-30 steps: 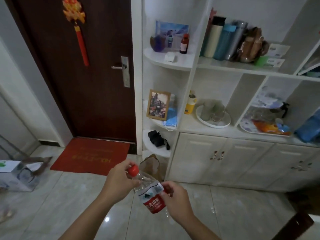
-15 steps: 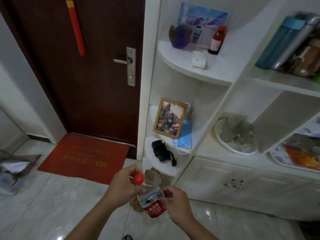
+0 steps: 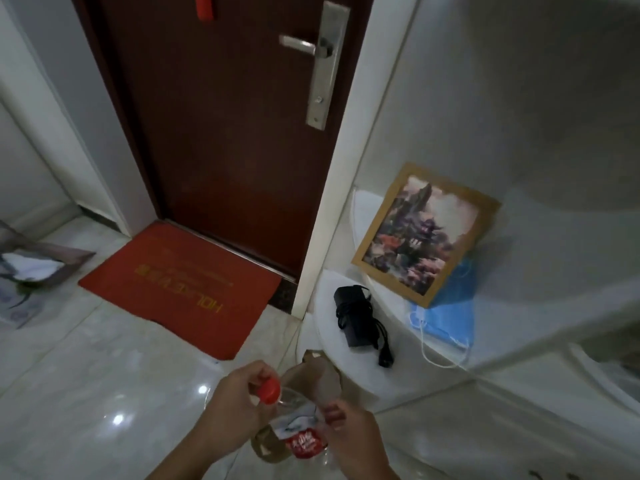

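Note:
A clear plastic bottle [image 3: 300, 429] with a red and white label is held low in the middle of the view, above the floor. My left hand [image 3: 235, 407] pinches its red cap [image 3: 269, 390] with thumb and fingers. My right hand [image 3: 353, 441] grips the bottle's body at the label from the right. A brown paper bag [image 3: 313, 374] stands on the floor right behind the bottle, partly hidden by it and by my hands.
A dark brown door [image 3: 221, 116] with a metal handle [image 3: 311, 46] is ahead, a red mat [image 3: 180, 285] before it. On the white corner shelf [image 3: 332, 341] lie a black charger [image 3: 360, 323], a framed picture [image 3: 420, 233] and a blue mask [image 3: 446, 317]. A cardboard box [image 3: 24, 275] is at left.
The view has moved closer to the corner shelf and tilted down. Both hands keep their hold on the bottle, which now sits lower in the view, over the paper bag.

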`<action>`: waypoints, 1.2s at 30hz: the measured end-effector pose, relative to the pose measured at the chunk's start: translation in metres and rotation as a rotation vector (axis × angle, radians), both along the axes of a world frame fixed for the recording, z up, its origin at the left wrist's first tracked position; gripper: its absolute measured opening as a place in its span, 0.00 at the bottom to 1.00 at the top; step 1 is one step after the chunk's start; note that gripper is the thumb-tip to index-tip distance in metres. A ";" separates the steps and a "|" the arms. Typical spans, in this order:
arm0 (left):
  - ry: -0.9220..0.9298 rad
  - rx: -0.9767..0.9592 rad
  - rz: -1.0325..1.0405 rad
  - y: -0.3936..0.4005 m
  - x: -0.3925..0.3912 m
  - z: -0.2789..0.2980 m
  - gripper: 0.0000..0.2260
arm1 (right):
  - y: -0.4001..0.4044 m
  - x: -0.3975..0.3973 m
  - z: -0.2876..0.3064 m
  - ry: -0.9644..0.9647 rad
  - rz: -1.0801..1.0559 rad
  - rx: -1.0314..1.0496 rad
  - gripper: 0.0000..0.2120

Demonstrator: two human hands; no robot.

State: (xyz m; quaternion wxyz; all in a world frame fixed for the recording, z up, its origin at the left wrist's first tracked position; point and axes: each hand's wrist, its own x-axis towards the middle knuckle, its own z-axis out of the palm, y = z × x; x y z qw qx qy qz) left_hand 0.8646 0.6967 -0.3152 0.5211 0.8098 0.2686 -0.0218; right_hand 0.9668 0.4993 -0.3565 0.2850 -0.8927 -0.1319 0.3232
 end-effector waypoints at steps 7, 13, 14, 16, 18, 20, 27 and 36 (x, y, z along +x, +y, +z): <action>0.023 0.099 0.166 -0.013 0.035 -0.146 0.15 | -0.003 0.053 -0.138 -0.199 0.041 -0.067 0.20; 0.117 0.223 0.164 -0.033 0.059 -0.261 0.13 | -0.017 0.056 -0.248 -0.147 0.220 -0.163 0.18; 0.139 0.239 0.147 -0.035 0.061 -0.277 0.13 | -0.019 0.056 -0.264 -0.133 0.267 -0.178 0.17; 0.172 0.310 0.095 -0.040 0.066 -0.314 0.13 | -0.019 0.057 -0.298 -0.103 0.359 -0.207 0.16; 0.185 0.418 0.046 -0.045 0.072 -0.343 0.14 | -0.018 0.056 -0.323 -0.152 0.438 -0.225 0.17; 0.204 0.527 0.002 -0.050 0.080 -0.365 0.13 | -0.020 0.053 -0.340 -0.266 0.503 -0.221 0.16; 0.374 0.584 -0.157 -0.072 0.106 -0.396 0.10 | -0.033 0.052 -0.343 -0.450 0.501 -0.051 0.13; 0.481 0.546 -0.279 -0.073 0.090 -0.412 0.16 | -0.036 0.056 -0.338 -0.453 0.462 -0.036 0.11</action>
